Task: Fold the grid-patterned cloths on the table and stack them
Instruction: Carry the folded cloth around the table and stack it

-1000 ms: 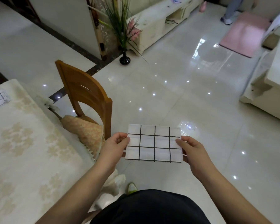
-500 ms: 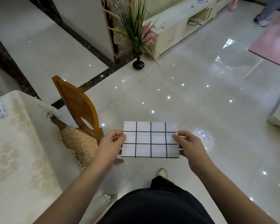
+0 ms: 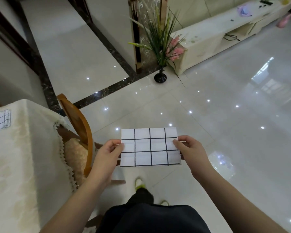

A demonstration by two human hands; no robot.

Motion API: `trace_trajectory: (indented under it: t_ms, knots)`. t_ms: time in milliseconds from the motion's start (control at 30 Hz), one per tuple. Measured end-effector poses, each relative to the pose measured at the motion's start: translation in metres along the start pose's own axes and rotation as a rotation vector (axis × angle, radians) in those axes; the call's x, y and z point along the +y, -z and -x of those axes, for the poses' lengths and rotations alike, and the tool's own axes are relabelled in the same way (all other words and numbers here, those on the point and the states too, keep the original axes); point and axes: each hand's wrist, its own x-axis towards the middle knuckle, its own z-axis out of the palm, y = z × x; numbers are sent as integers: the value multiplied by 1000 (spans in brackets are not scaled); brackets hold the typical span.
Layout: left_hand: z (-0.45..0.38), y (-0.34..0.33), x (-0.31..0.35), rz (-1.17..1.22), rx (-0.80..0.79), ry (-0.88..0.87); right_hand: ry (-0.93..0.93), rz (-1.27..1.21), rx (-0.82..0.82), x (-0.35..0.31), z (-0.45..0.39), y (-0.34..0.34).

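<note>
While I stood beside the table (image 3: 15, 165), I held the folded grid cloth (image 3: 149, 147) out in front of me over the floor, stretched flat between both hands. My left hand (image 3: 107, 155) pinched its left edge, thumb on top and fingers curled underneath; my right hand (image 3: 190, 150) pinched the right edge the same way. Over the past second the cloth itself had hardly changed: same small rectangle, same grip at each side. What shifted was my view, which swung left so that the table and the wooden chair (image 3: 79, 130) drew closer and more of the tabletop showed. I took that to mean the folding of this piece was finished and I was turning back to set it down. Another grid cloth (image 3: 0, 121) lay at the far edge of the table, partly cut off by the frame, well apart from the one in my hands. I judged that to be where the stack belonged, though I could not tell whether that cloth was folded.
</note>
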Motion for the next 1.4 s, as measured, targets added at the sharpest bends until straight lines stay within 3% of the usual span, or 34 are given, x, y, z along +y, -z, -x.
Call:
trace_trajectory:
  t_ms: [333, 667, 1000, 1400]
  knots:
    - [-106, 9, 52, 127, 141, -11, 48, 51, -95, -76, -114, -56]
    - [-187, 28, 104, 205, 135, -13, 58, 117, -152, -135, -209, -111]
    - [-289, 36, 142, 248, 218, 109, 42, 191, -324, -181, -344, -170]
    - [-366, 40, 205, 292, 453, 154, 84, 294, -583, -265, -475, -252]
